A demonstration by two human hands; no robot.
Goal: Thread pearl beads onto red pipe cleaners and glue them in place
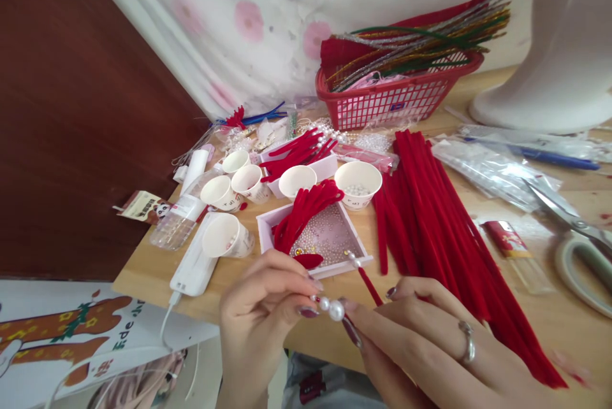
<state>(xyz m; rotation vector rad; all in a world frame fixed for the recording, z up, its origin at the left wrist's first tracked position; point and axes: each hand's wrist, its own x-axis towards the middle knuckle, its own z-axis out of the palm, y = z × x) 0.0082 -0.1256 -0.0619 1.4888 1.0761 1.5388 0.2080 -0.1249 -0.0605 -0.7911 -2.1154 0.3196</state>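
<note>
Close to me, above the table's front edge, both hands hold one short row of white pearl beads [329, 308] with a red tip. My left hand [272, 301] pinches the row's left end between thumb and fingertips. At the largest pearl, the thumb and fingers of my right hand [411, 332] are closed on the other end; what lies under those fingers is partly hidden. Just beyond, a pink tray [362, 260] holds tiny beads and a bent bundle of red fuzzy stems [310, 211]. A red stem with pearls on its tip [368, 285] leans on the tray's right corner.
Several paper cups [227, 237] stand around the tray. Long red fuzzy stems [430, 205] lie to the right, near a lighter [507, 240] and scissors [581, 230]. Behind are a red basket [382, 106] and a white stand [549, 58]. A white power strip [196, 262] lies left.
</note>
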